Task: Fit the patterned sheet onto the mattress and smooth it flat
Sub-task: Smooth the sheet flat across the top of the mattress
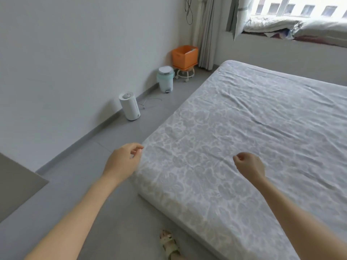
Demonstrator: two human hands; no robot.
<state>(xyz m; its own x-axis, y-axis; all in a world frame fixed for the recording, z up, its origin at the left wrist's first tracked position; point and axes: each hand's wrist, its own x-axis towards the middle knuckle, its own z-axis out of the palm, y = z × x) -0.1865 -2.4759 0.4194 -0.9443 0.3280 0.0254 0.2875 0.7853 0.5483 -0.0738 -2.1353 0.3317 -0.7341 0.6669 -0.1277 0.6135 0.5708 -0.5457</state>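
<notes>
Left hand sat at the mattress's near corner, seemingly pinching the patterned sheet there; right hand hovered loosely curled, empty, farther in.

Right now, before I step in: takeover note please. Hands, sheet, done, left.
Left hand: fingers curled at the mattress's near corner. Can't tell if it pinches the fabric.
Right hand: fingers curled over the sheet top by the near edge. Grip unclear.
Patterned sheet: covers the mattress top and the visible sides.
Done: sheet is on, and the near corner looks wrapped.
Left: smooth the creases across the middle and far part. The right side is out of view, so check it.
</notes>
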